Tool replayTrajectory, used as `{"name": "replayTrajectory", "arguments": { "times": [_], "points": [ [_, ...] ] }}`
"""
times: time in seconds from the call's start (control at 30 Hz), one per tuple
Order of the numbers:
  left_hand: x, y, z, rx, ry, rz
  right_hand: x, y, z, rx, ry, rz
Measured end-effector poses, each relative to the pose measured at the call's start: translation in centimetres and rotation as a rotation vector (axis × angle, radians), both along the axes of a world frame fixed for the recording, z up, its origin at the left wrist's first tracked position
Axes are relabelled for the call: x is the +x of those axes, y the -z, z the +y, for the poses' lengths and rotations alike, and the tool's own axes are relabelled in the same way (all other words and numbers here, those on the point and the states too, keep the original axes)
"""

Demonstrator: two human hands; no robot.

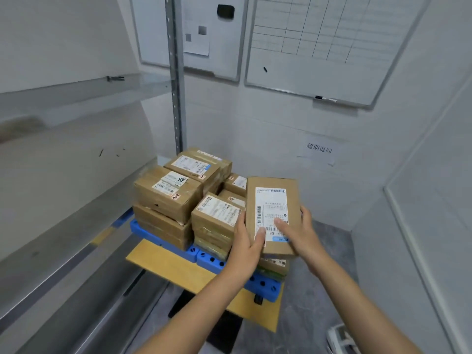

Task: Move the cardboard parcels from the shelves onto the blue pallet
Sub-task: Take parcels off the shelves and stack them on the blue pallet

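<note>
2 hands held 1 flat parcel point(272, 213) over the right side of the blue pallet point(204, 259). Left hand point(246, 245) gripped its near left edge, right hand point(297, 232) its right edge, thumbs on the white label. More parcels point(167, 194) sat stacked on the pallet.

The 1 camera on my head is looking forward and down into a room corner, sitting close above my left hand point(246, 247) and right hand point(297, 232), with the blue pallet point(204, 259) just beyond them.
</note>
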State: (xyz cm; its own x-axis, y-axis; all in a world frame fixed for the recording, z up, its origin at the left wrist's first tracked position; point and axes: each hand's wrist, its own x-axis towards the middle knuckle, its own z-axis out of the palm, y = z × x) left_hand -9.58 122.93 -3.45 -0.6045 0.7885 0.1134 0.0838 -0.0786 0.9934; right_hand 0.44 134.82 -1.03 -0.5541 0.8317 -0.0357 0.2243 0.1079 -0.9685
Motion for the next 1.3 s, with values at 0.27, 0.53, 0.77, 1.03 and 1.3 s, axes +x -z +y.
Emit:
{"name": "replayTrajectory", "arguments": {
  "times": [0.27,0.53,0.77,1.03,1.3],
  "points": [
    [-1.9,0.7,5.4,-0.031,-0.009,-0.032,-2.7,0.3,6.2,-0.001,-0.059,-0.065],
    [-3.2,1.5,11.7,-0.098,-0.150,0.077,-6.1,1.6,14.5,-0.021,-0.250,-0.125],
    [-4.6,2.2,19.0,-0.143,-0.484,0.066,-12.2,2.9,23.1,-0.105,-0.560,-0.093],
    [-4.0,4.8,23.3,-0.224,-0.766,-0.045,-17.6,6.5,28.0,-0.147,-0.894,-0.210],
    [-4.2,5.4,24.2,-0.473,-0.949,-0.015,-20.0,9.3,27.0,-0.123,-1.038,-0.317]
  ]
}}
